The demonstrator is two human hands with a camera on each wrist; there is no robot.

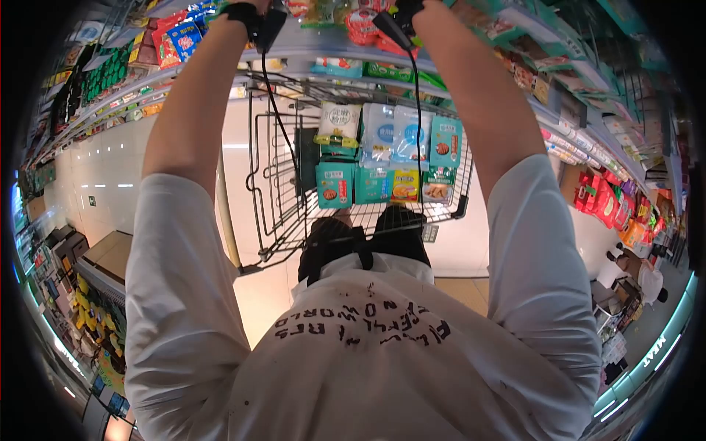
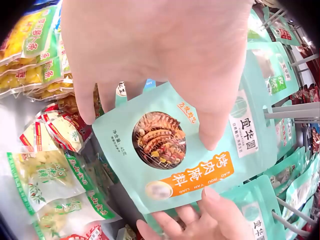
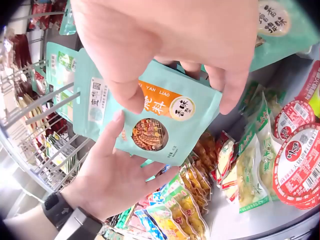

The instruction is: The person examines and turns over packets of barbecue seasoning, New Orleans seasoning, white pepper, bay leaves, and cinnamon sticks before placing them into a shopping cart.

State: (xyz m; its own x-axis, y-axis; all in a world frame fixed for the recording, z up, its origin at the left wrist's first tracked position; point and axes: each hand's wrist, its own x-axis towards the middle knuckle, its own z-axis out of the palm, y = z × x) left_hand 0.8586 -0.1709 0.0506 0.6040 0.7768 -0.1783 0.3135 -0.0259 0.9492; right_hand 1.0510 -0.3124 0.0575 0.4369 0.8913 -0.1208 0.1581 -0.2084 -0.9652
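Note:
A mint-green pouch of barbecue marinade, with a photo of grilled meat and an orange label, is held between both hands. In the left wrist view my left hand grips it from above, thumb on the front and fingers behind. My right hand holds the pouch's other edge the same way, thumb on the printed face. The pouch's top end lies right at a metal display hook, with more green pouches around it. In the head view both hands are mostly cut off at the top edge.
Bagged pickles and red-lidded tubs lie on the grey shelf under the pouch. A wire shopping cart stands between the person and the shelves, holding green packages and white bags. Another person is far right.

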